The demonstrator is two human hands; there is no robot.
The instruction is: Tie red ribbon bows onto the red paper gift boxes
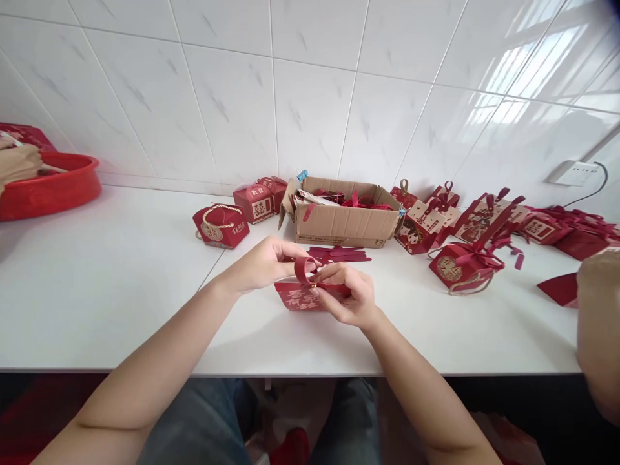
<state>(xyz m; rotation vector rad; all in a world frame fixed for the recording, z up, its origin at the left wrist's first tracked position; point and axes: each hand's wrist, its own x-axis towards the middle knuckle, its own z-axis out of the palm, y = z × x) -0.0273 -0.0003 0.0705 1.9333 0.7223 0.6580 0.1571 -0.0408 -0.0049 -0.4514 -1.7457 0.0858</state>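
A red gift box (301, 298) with pale characters on its front stands on the white table before me. From its top rises a looped red strap handle (301, 267), with a small gold-coloured fastener (314, 285) at the loop's base. My left hand (271, 261) is closed, its fingers pinching the strap from behind the loop. My right hand (351, 294) is closed too, thumb and fingertips at the fastener, covering the box's right side. Several loose dark red straps (346, 254) lie just behind the box.
An open cardboard box (346, 226) holding red pieces stands by the wall. Red gift boxes (221, 226) sit left of it; many more, including one with a ribbon bow (453, 270), are on the right. A red basin (58, 190) is far left, a beige bundle (600, 323) at right.
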